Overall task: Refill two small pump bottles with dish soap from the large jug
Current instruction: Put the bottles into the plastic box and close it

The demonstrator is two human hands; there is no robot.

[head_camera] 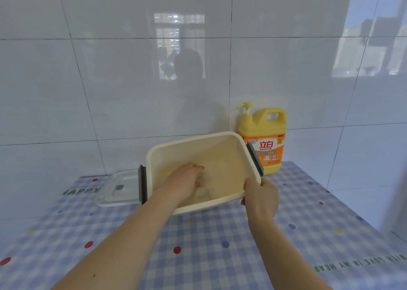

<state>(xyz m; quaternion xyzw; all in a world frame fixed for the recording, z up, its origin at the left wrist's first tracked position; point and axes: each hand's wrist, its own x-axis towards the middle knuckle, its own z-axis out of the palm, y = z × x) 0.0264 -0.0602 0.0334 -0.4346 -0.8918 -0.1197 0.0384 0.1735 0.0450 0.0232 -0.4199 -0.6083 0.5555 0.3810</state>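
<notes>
While the right hand [261, 196] clamps the near right corner of a cream bin [220, 155], which sits tipped toward the person, the left hand [187, 177] reaches inside, fingers curled over blurred clear shapes [207, 191]. Whether it grips anything cannot be told, nor whether these are the pump bottles. The hands are apart. The yellow jug [264, 144] stands upright just behind the bin's far right corner, against the wall [132, 69], its pump fitted. A clear lid [116, 190] lies flat just beside the bin's left end. The tipped bin seems to rest on one edge, so a slip of the right hand could drop it or knock the jug over. The table [209, 245] has open room nearest the person; its right edge runs close past the jug
</notes>
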